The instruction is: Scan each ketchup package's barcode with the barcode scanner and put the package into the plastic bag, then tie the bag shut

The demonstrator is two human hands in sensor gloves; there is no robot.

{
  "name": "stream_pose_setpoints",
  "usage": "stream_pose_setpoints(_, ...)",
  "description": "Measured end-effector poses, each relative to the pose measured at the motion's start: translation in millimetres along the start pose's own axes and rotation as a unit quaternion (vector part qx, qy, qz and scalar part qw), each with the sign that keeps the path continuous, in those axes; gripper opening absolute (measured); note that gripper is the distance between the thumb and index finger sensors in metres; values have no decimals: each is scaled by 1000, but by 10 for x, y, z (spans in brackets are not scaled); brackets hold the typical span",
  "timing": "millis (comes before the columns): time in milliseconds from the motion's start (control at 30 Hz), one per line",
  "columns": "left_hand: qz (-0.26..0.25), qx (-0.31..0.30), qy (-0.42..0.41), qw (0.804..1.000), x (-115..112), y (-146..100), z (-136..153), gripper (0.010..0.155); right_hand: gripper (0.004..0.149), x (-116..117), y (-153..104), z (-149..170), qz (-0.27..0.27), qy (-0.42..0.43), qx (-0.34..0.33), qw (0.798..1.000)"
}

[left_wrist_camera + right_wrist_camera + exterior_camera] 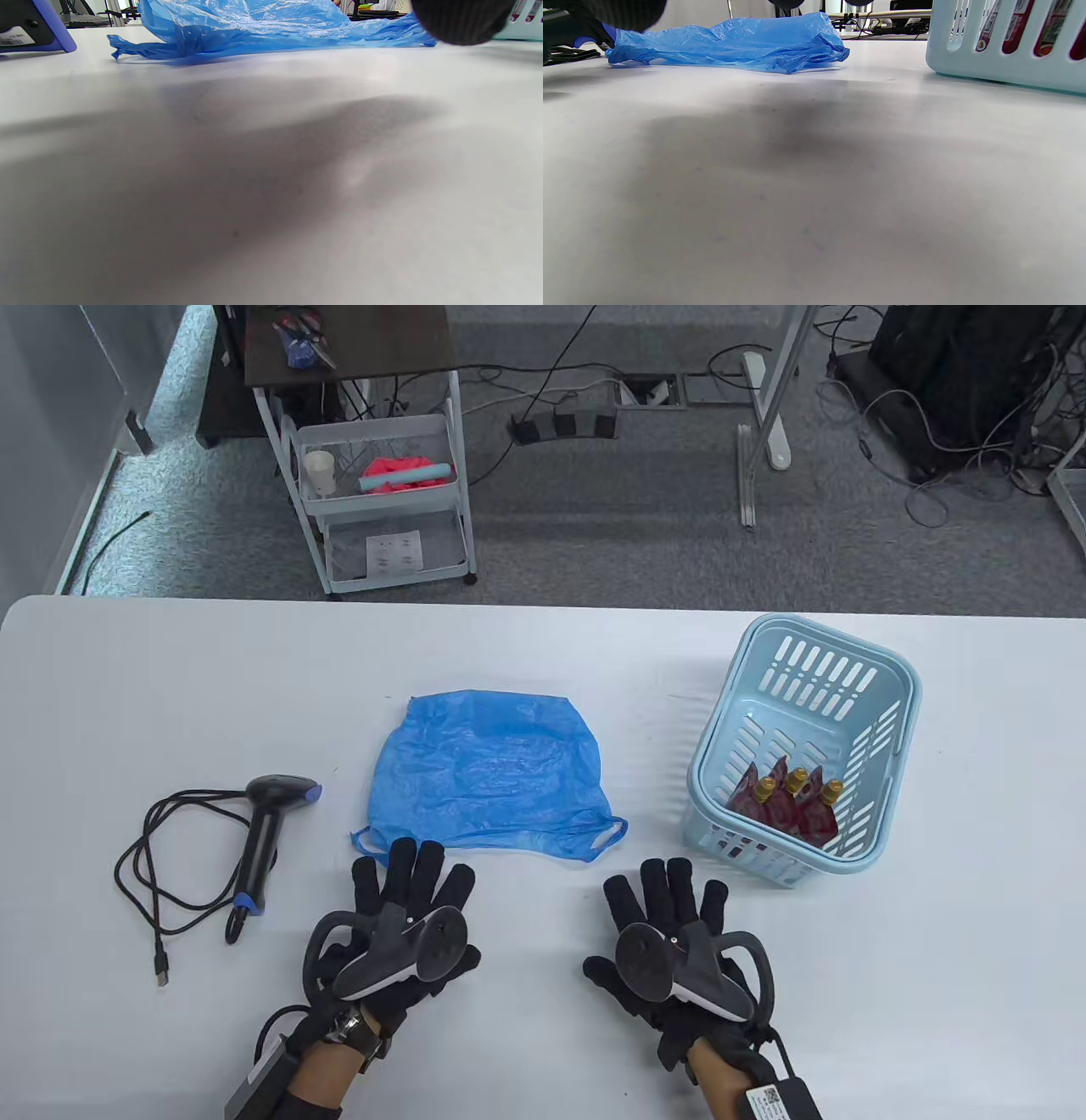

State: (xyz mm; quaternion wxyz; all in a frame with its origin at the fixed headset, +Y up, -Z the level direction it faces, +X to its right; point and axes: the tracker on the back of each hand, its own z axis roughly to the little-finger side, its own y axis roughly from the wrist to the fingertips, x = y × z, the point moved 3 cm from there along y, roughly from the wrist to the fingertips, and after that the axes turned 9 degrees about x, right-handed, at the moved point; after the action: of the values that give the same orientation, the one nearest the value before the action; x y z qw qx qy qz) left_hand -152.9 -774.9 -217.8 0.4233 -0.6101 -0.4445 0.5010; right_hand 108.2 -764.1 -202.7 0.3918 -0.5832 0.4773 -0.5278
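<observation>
A: Where are the ketchup packages [785, 808] relative to the hands?

B: In the light blue basket [882, 712] on the right of the table [170, 687], up and to the right of the right hand [679, 942]. I count about 3 or 4 red pouches with gold caps, leaning against the basket's near corner, caps pointing away from the person. The right hand is clearly nearer; the left hand [407, 925] is well apart from them.

A: And what are the hands doing?

B: Both lie flat on the table, fingers [679, 882] spread and straight, holding nothing.

A: The scanner?

B: The barcode scanner [267, 836] lies on the left, just beside the left hand, handle running towards the person, head at the far end. Its black cable [148, 874] loops loosely to its left.

A: So, likely split?

B: I'd judge the left hand takes the scanner while the right reaches over the basket's near wall, which calls for a lift-out from above.

A: Anything in between?

B: The blue plastic bag [488, 776] lies flat and crumpled between scanner and basket, its handles at the near edge, just beyond the left fingertips. It is not yet opened.
</observation>
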Motion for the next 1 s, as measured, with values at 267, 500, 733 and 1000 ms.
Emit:
stream_pose_setpoints(267,5,3,-10,1000,1,17,13,91,87,-28,30,24,-7,17,1,1000)
stream_pose_setpoints(500,5,-7,-14,1000,4,10,-30,90,86,-48,32,47,-6,31,3,999)
stream_pose_setpoints(733,0,-13,-36,999,35,1,-29,90,85,-39,41,59,-18,41,4,999)
stream_pose_setpoints(1000,-28,9,-75,997,405,10,-11,90,84,-50,38,50,-15,54,-2,998)
